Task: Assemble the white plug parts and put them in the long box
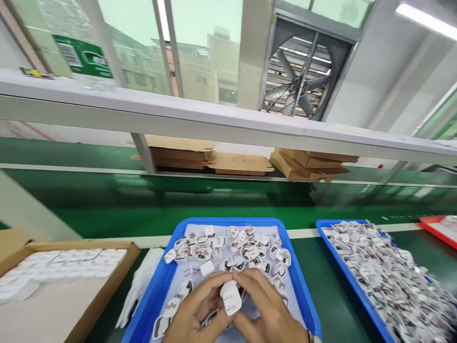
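Note:
Between the fingertips of both hands is a white plug adapter [231, 297], its pronged face turned toward me. My left hand [203, 309] grips it from the left, fingers curled, and my right hand [266, 309] closes on it from the right. Both hands are over a blue tray [307, 305] lined with white. Inside lie several open white adapter housings [250, 247] with dark parts and wires showing. A few more housings [171, 307] rest left of my left hand, partly covered by it.
On the left stands a cardboard box [107, 305] with rows of white pieces, and white gloves [141, 286] lie beside it. Right is a second blue tray [350, 276] heaped with small wired parts. A red tray [441, 233] sits farther right. Flat cardboard boxes [239, 163] lie under the shelf [221, 107].

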A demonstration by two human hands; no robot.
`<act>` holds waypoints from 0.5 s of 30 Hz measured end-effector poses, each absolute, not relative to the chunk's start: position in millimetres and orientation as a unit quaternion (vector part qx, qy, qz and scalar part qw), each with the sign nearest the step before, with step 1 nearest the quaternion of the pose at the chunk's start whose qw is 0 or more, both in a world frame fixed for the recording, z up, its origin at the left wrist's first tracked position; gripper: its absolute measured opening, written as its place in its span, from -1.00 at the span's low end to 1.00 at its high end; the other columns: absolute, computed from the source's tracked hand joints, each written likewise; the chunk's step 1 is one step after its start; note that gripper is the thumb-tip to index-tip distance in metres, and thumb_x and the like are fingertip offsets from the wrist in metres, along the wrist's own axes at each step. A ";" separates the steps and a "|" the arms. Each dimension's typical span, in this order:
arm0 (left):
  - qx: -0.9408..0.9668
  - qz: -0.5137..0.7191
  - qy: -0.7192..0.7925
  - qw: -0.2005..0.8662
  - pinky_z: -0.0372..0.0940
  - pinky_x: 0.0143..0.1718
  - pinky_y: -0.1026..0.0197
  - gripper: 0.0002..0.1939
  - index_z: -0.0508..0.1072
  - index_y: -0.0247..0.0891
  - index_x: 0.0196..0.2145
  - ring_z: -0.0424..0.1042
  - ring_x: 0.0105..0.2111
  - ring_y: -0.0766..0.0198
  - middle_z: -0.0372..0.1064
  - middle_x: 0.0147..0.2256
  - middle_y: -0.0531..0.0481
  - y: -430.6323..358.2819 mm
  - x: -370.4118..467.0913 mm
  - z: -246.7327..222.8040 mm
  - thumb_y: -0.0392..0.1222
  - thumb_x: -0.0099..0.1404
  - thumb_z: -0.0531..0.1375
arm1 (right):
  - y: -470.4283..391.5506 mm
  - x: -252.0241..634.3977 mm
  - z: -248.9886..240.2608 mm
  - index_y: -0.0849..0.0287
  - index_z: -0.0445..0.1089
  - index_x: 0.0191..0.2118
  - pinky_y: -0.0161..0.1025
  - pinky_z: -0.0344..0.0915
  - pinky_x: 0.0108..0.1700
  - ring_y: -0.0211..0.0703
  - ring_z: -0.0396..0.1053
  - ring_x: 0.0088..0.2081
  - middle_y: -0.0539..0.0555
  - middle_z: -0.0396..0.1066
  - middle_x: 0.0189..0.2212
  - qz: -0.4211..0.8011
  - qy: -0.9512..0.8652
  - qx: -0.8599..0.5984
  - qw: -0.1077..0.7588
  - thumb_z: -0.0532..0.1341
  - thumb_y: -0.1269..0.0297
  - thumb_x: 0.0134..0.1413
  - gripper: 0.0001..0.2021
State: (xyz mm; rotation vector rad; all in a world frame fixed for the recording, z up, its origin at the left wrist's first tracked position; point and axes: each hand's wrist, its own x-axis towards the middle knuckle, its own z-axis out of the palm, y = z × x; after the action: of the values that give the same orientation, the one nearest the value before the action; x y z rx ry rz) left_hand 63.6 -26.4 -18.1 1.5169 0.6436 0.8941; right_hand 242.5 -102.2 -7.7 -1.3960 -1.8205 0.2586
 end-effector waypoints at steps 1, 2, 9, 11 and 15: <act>0.639 0.380 0.269 0.613 0.55 -0.01 0.12 -0.65 0.58 -0.05 0.04 0.61 -0.02 0.01 0.57 0.05 -0.10 -23.7 63.1 -20.7 0.00 0.32 0.36 | -103.6 240.9 -12.1 -0.06 0.19 0.39 -0.18 0.58 -0.04 0.12 0.51 0.11 0.20 0.42 0.22 0.113 -0.711 -0.572 0.392 0.30 0.32 0.24 -0.37; 0.630 0.377 0.262 0.627 0.53 0.00 0.12 -0.66 0.58 -0.08 0.02 0.61 -0.02 0.03 0.58 0.02 -0.11 -20.9 61.8 -23.7 -0.02 0.32 0.37 | -104.6 242.2 -15.3 -0.09 0.15 0.42 -0.21 0.60 -0.08 0.14 0.49 0.16 0.19 0.37 0.28 0.128 -0.704 -0.588 0.378 0.31 0.28 0.26 -0.33; 0.708 0.440 0.285 0.474 0.47 0.04 0.12 -0.67 0.55 -0.17 0.02 0.57 -0.03 0.09 0.54 -0.05 -0.13 -18.5 52.1 -38.4 -0.29 0.29 0.33 | -89.5 258.1 -27.9 -0.13 0.37 0.25 -0.14 0.48 0.16 -0.02 0.48 0.14 0.12 0.47 0.12 0.182 -0.743 -0.454 0.457 0.27 0.32 0.35 -0.58; 0.753 0.459 0.275 0.382 0.43 0.10 0.08 -0.64 0.53 -0.16 0.02 0.52 0.01 0.09 0.50 -0.03 -0.14 -22.1 51.0 -37.5 -0.38 0.28 0.28 | -86.1 256.3 -32.2 -0.05 0.45 0.17 -0.13 0.50 0.12 -0.02 0.50 0.09 0.14 0.48 0.07 0.149 -0.744 -0.429 0.490 0.32 0.38 0.29 -0.63; 0.765 0.482 0.253 0.344 0.43 0.09 0.07 -0.62 0.48 -0.18 0.07 0.48 0.04 0.09 0.46 0.00 -0.17 -28.6 46.4 -31.9 -0.39 0.32 0.23 | -87.3 252.6 -35.2 0.03 0.52 0.04 -0.11 0.55 0.04 0.00 0.55 0.00 0.15 0.55 -0.03 0.105 -0.729 -0.433 0.519 0.36 0.45 0.22 -0.69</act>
State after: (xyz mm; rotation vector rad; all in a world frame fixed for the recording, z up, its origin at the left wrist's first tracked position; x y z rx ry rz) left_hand 46.4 -28.6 -31.9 1.9876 0.6568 1.2526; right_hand 252.6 -87.3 -35.2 -1.0394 -1.7483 0.2527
